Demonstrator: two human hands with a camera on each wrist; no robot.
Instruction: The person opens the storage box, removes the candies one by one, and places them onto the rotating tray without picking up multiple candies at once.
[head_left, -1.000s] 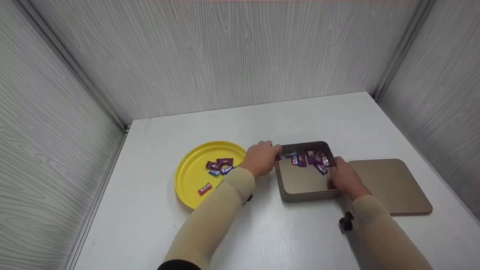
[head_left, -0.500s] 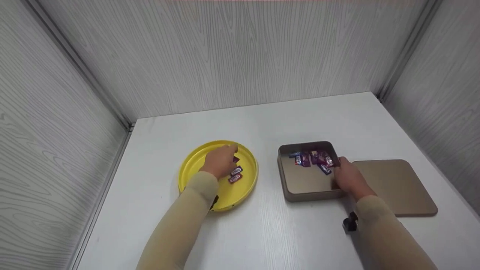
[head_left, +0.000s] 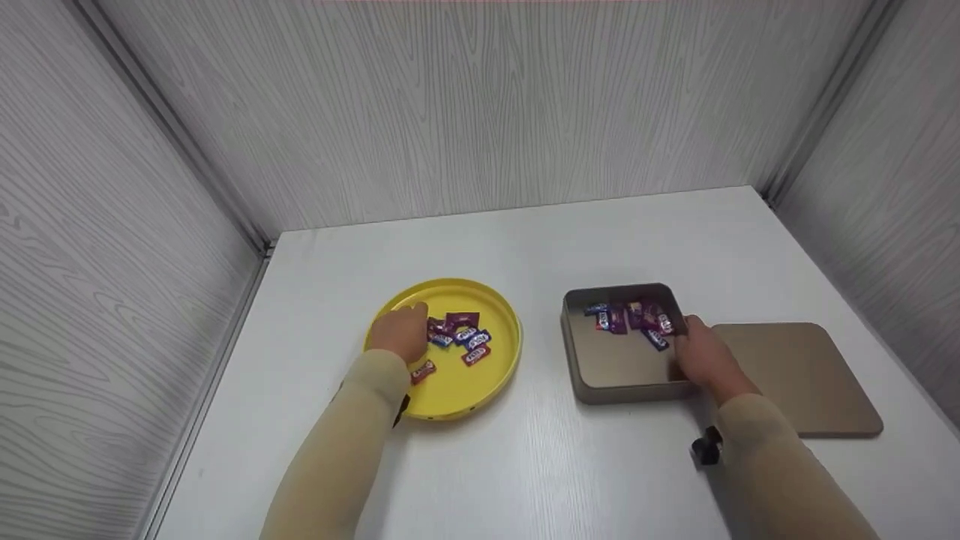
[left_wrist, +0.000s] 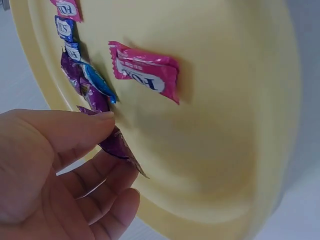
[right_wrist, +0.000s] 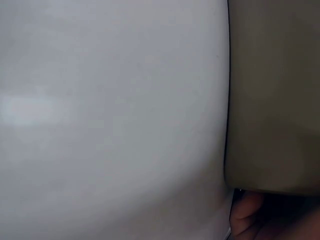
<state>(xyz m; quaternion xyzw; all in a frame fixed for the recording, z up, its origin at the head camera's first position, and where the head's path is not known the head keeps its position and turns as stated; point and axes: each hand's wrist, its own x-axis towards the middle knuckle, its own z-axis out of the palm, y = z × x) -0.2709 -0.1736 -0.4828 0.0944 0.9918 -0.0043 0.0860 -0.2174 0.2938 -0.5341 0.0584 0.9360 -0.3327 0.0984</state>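
Note:
On the left of the table a yellow plate (head_left: 454, 394) holds several wrapped candies. My left hand (head_left: 400, 332) is over the plate's left side. In the left wrist view its thumb and fingers pinch a purple-wrapped candy (left_wrist: 116, 145) just above the plate. Close by lie a red-pink candy (left_wrist: 145, 71) and a blue one (left_wrist: 97, 82). An uncovered bronze-coloured tin (head_left: 621, 367) stands to the right, with several purple and blue candies (head_left: 637, 315) toward its back. My right hand (head_left: 709, 360) grips the tin's right wall; its fingers are mostly hidden in the right wrist view.
A flat bronze-coloured lid (head_left: 802, 382) lies right of the tin, partly behind the right forearm. White wood-grain panels (head_left: 480, 112) enclose the table (head_left: 540, 465) at the back and both sides.
My left hand has moved left from the tin's left edge, where a purple piece showed at its fingers, to the plate's left side. My right hand stays on the tin, whose contents look unchanged.

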